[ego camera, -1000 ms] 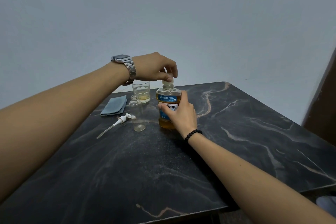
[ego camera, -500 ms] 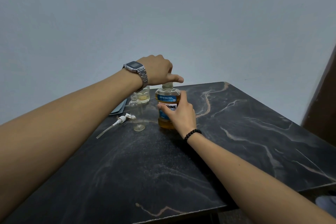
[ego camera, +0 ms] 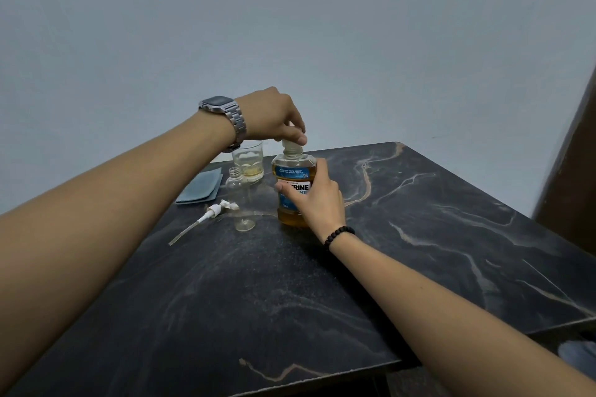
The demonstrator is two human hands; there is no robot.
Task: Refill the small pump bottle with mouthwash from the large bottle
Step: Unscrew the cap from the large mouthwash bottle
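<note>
The large mouthwash bottle (ego camera: 292,176), amber liquid with a blue label, stands upright on the dark marble table (ego camera: 322,284). My right hand (ego camera: 317,200) wraps its body from the right. My left hand (ego camera: 274,116), with a metal watch on the wrist, pinches the clear cap (ego camera: 292,144) on top of the bottle. Just left of it stands the small clear pump bottle (ego camera: 240,200), open and looking empty. Its white pump head with dip tube (ego camera: 206,214) lies flat on the table further left.
A clear glass (ego camera: 250,161) with a little yellowish liquid stands behind the small bottle. A folded grey-blue cloth (ego camera: 201,188) lies at the back left. A brown panel (ego camera: 571,177) rises at the right edge. A grey wall is behind.
My left hand has turned on the cap, the wrist swinging right and back again. My right hand and the large bottle stay in place.
</note>
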